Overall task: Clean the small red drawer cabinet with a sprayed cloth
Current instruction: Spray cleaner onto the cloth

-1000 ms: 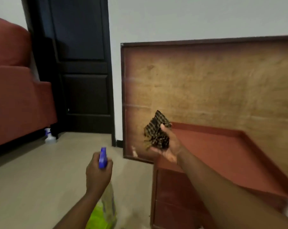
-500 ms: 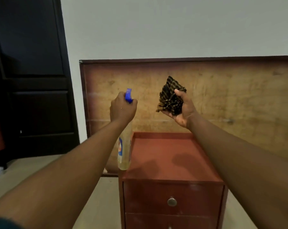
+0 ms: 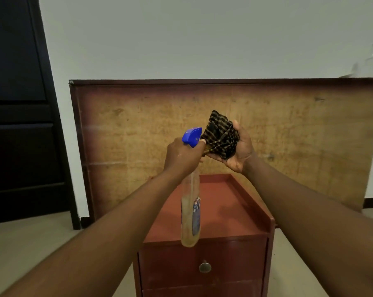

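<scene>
Red cabinet (image 3: pixel 213 211) lower drawers cut off; spray bottle (image 3: pixel 191 213) neck hidden.

Both forearms bare, no sleeves, watch or rings visible; upper arms out of frame.

Dark checked cloth (image 3: pixel 221 137), blue-capped spray bottle (image 3: pixel 190 213), red cabinet (image 3: pixel 205 254).

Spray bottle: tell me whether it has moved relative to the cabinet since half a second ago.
Yes. The spray bottle in the left hand has shifted right, from beside the red cabinet's left edge to over its top, nozzle now at the cloth.
</scene>
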A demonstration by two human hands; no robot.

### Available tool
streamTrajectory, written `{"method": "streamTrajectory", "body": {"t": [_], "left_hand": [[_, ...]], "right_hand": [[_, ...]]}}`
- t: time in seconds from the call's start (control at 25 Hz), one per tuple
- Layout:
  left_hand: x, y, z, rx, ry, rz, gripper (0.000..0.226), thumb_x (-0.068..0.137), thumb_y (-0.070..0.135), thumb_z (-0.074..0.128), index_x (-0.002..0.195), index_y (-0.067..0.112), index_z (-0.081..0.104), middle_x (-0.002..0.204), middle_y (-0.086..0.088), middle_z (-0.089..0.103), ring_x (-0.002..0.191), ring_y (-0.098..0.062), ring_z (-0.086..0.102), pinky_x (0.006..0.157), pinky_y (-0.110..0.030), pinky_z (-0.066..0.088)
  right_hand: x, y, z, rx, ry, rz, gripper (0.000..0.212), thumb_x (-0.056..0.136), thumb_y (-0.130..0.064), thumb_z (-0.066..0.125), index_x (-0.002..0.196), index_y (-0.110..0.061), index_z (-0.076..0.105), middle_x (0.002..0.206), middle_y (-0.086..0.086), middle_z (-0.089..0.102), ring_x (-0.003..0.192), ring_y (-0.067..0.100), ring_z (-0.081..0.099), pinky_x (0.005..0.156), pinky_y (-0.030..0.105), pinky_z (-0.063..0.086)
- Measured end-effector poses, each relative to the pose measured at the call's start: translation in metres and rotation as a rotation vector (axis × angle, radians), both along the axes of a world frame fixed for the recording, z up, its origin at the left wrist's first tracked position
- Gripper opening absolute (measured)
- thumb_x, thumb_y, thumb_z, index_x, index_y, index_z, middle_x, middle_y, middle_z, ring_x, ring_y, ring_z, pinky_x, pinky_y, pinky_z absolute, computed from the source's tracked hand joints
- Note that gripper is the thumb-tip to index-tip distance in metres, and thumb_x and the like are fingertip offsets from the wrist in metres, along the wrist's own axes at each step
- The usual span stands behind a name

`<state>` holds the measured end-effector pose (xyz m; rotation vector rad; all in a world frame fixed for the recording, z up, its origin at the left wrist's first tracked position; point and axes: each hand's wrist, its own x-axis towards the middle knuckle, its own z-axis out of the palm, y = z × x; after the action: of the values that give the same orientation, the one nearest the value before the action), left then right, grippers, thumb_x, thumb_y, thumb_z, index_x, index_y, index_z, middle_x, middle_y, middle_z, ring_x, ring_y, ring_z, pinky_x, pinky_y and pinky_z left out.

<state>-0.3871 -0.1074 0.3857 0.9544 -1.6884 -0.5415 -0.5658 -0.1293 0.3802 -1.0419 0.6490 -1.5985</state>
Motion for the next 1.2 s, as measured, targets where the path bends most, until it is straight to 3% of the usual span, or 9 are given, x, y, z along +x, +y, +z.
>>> {"method": "streamTrajectory", "body": {"t": [0.12,0.24,0.4,0.52,0.68,0.84,0.96,1.04,1.2], "left_hand": [[0.002,0.003,0.001,-0.005,0.002,-0.033,0.030,0.086,0.038,0.062,0.065,0.018,0.053,0.060,-0.004,0.069,0.057,-0.009,0.072,0.054,-0.026,0.050],[0.003,0.007,-0.006,-0.002,-0.012,-0.022,0.034,0.087,0.037,0.060,0.059,0.019,0.051,0.046,0.004,0.064,0.054,-0.010,0.071,0.051,-0.025,0.045],[0.003,0.010,-0.013,0.022,-0.040,-0.038,0.034,0.085,0.039,0.063,0.067,0.011,0.056,0.074,-0.018,0.071,0.065,-0.027,0.073,0.068,-0.045,0.057],[-0.002,0.013,-0.018,0.017,-0.046,-0.010,0.038,0.084,0.039,0.061,0.067,0.006,0.056,0.075,-0.024,0.069,0.069,-0.035,0.071,0.070,-0.052,0.057],[-0.008,0.016,-0.020,0.027,-0.036,-0.023,0.038,0.084,0.037,0.062,0.070,0.003,0.057,0.068,-0.019,0.069,0.059,-0.024,0.071,0.066,-0.047,0.056],[-0.012,0.016,-0.024,0.011,-0.017,0.010,0.035,0.084,0.036,0.061,0.064,0.009,0.053,0.059,-0.011,0.065,0.057,-0.024,0.068,0.059,-0.038,0.051],[-0.015,0.018,-0.024,0.016,-0.018,-0.007,0.034,0.085,0.037,0.061,0.065,0.010,0.057,0.047,-0.001,0.063,0.041,-0.004,0.061,0.050,-0.027,0.044],[-0.016,0.019,-0.024,0.005,-0.021,-0.022,0.035,0.084,0.036,0.062,0.059,0.015,0.051,0.042,0.003,0.057,0.043,-0.007,0.065,0.049,-0.027,0.042],[-0.016,0.019,-0.025,0.008,-0.036,-0.015,0.034,0.084,0.037,0.061,0.065,0.009,0.054,0.049,-0.003,0.063,0.053,-0.017,0.069,0.058,-0.037,0.052]], "right_hand": [[-0.001,-0.004,-0.007,0.009,-0.004,0.013,0.066,0.089,-0.062,0.045,0.131,-0.013,0.062,0.127,0.016,0.067,0.109,0.033,0.069,0.088,0.052,0.056],[-0.003,-0.007,-0.010,0.011,-0.013,0.033,0.070,0.090,-0.061,0.044,0.138,-0.011,0.056,0.134,0.018,0.062,0.116,0.035,0.064,0.089,0.053,0.056],[-0.005,-0.008,-0.014,0.017,-0.021,0.035,0.064,0.091,-0.060,0.044,0.129,-0.013,0.062,0.128,0.016,0.067,0.111,0.033,0.068,0.086,0.051,0.057],[-0.008,-0.008,-0.017,0.019,-0.012,0.033,0.064,0.090,-0.060,0.045,0.129,-0.012,0.062,0.127,0.015,0.067,0.108,0.031,0.070,0.084,0.049,0.058],[-0.012,-0.008,-0.020,0.023,0.002,0.033,0.064,0.090,-0.060,0.044,0.129,-0.013,0.063,0.126,0.014,0.068,0.108,0.030,0.070,0.086,0.049,0.057],[-0.019,-0.007,-0.021,0.016,-0.005,0.038,0.060,0.090,-0.059,0.045,0.122,-0.013,0.067,0.120,0.015,0.071,0.104,0.031,0.072,0.083,0.049,0.059],[-0.022,-0.006,-0.021,0.023,0.004,0.025,0.060,0.090,-0.059,0.045,0.121,-0.013,0.067,0.119,0.014,0.071,0.103,0.030,0.072,0.082,0.047,0.059],[-0.023,-0.005,-0.022,0.023,0.009,0.029,0.061,0.091,-0.060,0.044,0.124,-0.013,0.065,0.123,0.014,0.069,0.108,0.031,0.069,0.086,0.048,0.058],[-0.025,-0.003,-0.022,0.032,-0.009,0.019,0.060,0.091,-0.060,0.043,0.123,-0.013,0.065,0.123,0.014,0.068,0.108,0.031,0.069,0.085,0.048,0.058]]}}
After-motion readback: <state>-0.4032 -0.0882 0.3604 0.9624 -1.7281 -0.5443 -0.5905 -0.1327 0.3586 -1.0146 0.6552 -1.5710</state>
